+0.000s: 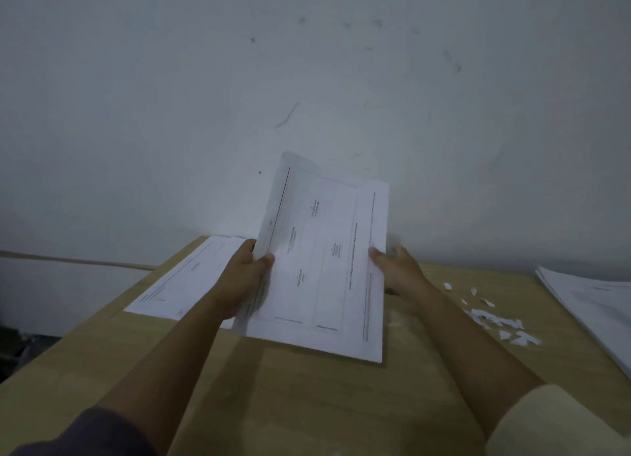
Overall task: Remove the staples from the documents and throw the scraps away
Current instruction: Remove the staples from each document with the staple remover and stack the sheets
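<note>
Head view:

1. The white printed paper document (pixel 324 261), a set of several sheets, is held tilted above the light brown wooden table (pixel 307 394), its near edge low over the tabletop.
2. The left hand (pixel 244 278) grips the document's left edge: thumb pressed on the front face, fingers curled behind the sheets.
3. The right hand (pixel 397 271) pinches the right edge: thumb on the front face, remaining fingers hidden behind the paper.
4. A flat white printed sheet (pixel 184 281) lies on the table's left side, partly under the left hand.
5. Small white torn paper scraps (pixel 498 322) lie scattered on the table right of the right forearm.
6. A stack of white sheets (pixel 594 302) lies at the table's right edge, just beyond the scraps.
</note>
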